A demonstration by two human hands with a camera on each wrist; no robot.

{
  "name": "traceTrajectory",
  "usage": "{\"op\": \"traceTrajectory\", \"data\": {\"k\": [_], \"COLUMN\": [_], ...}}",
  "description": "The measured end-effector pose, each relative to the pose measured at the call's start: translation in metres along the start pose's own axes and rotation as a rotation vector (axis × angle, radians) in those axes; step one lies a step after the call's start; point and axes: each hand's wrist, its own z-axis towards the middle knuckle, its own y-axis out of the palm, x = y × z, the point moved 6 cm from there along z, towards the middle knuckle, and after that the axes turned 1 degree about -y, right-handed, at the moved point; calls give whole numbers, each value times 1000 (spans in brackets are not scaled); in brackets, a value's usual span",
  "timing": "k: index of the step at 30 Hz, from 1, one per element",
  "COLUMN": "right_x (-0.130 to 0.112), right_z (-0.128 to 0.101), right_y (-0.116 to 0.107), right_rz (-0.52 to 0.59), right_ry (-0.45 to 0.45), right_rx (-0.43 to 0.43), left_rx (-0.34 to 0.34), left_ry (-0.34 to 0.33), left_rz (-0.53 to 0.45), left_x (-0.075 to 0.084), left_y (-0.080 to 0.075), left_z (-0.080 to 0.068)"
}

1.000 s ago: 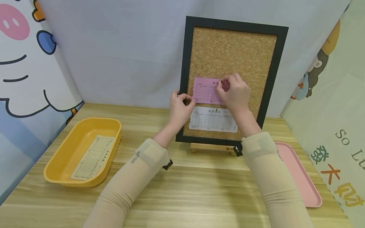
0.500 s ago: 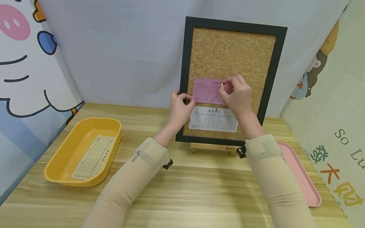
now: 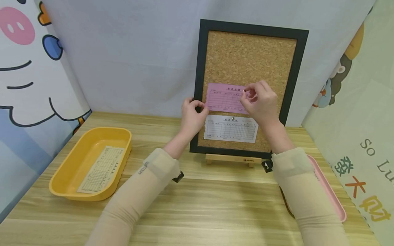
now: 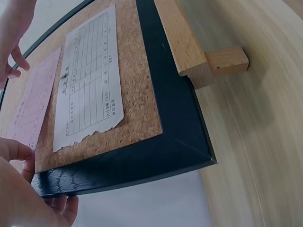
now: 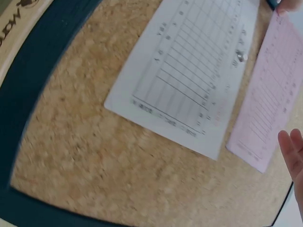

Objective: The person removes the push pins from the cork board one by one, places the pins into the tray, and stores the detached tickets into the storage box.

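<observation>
A black-framed cork board (image 3: pixel 201 68) stands on a small wooden easel (image 3: pixel 229 159). A white form slip (image 3: pixel 231 129) is pinned low on the cork by a pin (image 3: pixel 233 119). Above it lies a pink slip (image 3: pixel 223 98). My left hand (image 3: pixel 200 107) grips the board's left frame edge, thumb on the pink slip's left end. My right hand (image 3: pixel 246 93) pinches a small gold pushpin (image 3: pixel 244 91) at the pink slip's upper right. The left wrist view shows the white slip (image 4: pixel 87 80), pink slip (image 4: pixel 35 104) and frame (image 4: pixel 156 158); the right wrist view shows both slips (image 5: pixel 189 80) (image 5: pixel 270 104).
A yellow tray (image 3: pixel 70 164) holding a beige form slip (image 3: pixel 103 169) sits at the left of the wooden table (image 3: pixel 215 205). A pink tray (image 3: pixel 333 201) lies at the right, partly under my right forearm. Cartoon backdrop panels close in both sides.
My right hand has drifted right along the pink slip's top edge with the pin. The pink slip has shifted slightly left. My left hand stays on the frame.
</observation>
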Motion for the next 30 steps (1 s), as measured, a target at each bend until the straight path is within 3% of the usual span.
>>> {"op": "traceTrajectory", "data": {"k": [13, 21, 30], "right_x": [-11, -16, -22], "right_z": [9, 10, 11], "right_y": [-29, -46, -66], "right_rz": [-18, 6, -69], "right_ry": [-42, -53, -87], "right_rx": [-19, 33, 7], "left_rx": [51, 52, 153], "left_ry": [121, 127, 246], "left_rz": [25, 41, 14], "left_x": [9, 18, 28], "left_y": [-25, -42, -63], "left_z": [2, -2, -2]}}
